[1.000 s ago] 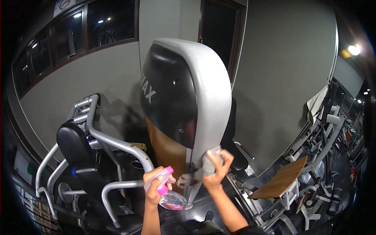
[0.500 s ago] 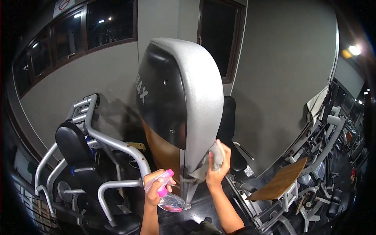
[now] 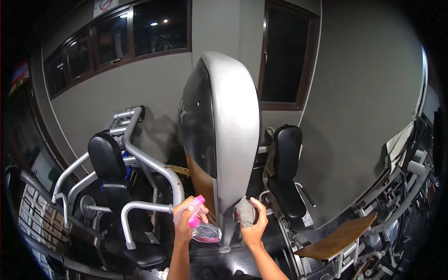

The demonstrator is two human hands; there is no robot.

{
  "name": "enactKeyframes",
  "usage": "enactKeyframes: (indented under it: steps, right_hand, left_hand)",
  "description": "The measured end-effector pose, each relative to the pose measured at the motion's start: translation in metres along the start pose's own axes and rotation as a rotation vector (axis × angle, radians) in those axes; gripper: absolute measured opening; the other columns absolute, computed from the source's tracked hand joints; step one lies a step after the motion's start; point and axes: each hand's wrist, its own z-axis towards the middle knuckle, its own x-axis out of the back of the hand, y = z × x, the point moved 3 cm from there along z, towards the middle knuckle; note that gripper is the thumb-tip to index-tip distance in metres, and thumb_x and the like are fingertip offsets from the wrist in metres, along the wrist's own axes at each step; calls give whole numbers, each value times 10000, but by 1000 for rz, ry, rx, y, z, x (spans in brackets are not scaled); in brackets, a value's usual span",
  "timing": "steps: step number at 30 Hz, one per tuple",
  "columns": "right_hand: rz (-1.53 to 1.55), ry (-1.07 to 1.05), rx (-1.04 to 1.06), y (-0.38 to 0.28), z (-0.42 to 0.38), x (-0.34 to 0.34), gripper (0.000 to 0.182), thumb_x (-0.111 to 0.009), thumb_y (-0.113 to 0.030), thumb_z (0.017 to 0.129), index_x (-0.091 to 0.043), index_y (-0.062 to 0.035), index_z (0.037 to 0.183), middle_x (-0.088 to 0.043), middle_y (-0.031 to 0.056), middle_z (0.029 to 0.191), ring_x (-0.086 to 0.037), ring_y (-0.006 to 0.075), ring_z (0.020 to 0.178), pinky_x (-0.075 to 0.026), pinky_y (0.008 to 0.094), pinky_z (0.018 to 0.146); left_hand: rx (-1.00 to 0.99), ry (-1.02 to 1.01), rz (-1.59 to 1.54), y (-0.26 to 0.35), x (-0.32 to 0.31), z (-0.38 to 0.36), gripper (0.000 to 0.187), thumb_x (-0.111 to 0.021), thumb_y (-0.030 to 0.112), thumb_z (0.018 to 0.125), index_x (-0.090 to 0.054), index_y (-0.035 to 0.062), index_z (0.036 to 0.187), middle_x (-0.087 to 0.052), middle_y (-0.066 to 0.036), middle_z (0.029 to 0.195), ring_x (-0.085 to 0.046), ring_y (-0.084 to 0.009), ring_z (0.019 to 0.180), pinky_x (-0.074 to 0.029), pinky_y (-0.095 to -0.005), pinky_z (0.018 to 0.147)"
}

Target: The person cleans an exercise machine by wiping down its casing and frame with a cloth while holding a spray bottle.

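Note:
My left hand point(image 3: 187, 218) is wrapped round the neck of a clear spray bottle point(image 3: 206, 233) with a pink nozzle, which tilts to the right, low in front of the machine. In my right hand point(image 3: 255, 224) is a bunched grey cloth point(image 3: 245, 212), held against or close beside the lower right edge of the machine's upright; contact is hard to make out. That upright is a tall silver and black machine housing point(image 3: 235, 107), wide and rounded at the top and narrowing toward its foot. Part of the cloth is hidden by my fingers.
To the left stands a gym machine with a black padded seat back point(image 3: 106, 156) and silver tube arms point(image 3: 158, 168). Another black seat point(image 3: 287, 154) is behind the housing on the right. A brown board point(image 3: 338, 238) and more equipment lie to the right.
My right hand has moved down and slightly left with the cloth, along the housing's edge. The view has shifted, showing more of the right-hand seat. The bottle stays in my left hand.

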Motion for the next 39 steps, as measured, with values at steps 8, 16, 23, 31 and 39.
enactKeyframes:
  steps: [8,16,23,31,39]
  right_hand:
    - [232,-220,35,-6,-7,-10,423,-778,63,744,-578,-40,1102,-641,146,1136,-639,260,1071,-492,355,950]
    - [370,-384,-254,-19,-19,-17,341,-732,19,852,-611,-36,1166,-645,95,1172,-614,189,1100,-476,336,967]
    - [480,-382,-312,-34,-8,-23,335,-685,-81,882,-599,-25,1201,-619,88,1177,-566,187,1144,-416,330,1017]
    - [556,-142,-320,-56,-8,-75,374,-509,-243,928,-560,4,1205,-564,106,1220,-493,201,1198,-318,340,1077]
    - [545,39,-391,-78,-12,-125,518,-559,-178,860,-477,-55,1357,-502,97,1306,-474,206,1216,-331,319,1063]
  left_hand:
    - [-100,239,124,26,-6,-30,491,-483,389,914,-606,-86,885,-623,-176,763,-607,-216,495,-495,-277,477]
    - [-117,308,274,43,-1,-46,461,-449,360,970,-603,-69,904,-627,-161,785,-613,-191,515,-497,-267,502]
    - [-157,111,103,59,16,-3,380,-495,284,984,-620,-73,938,-616,-142,833,-620,-177,568,-496,-260,549]
    - [-222,-124,-39,73,47,59,389,-521,289,946,-619,-85,906,-596,-124,828,-610,-177,571,-495,-275,536]
    - [-236,-338,-99,99,73,116,375,-538,285,925,-634,-76,907,-591,-99,805,-587,-146,569,-483,-262,518]
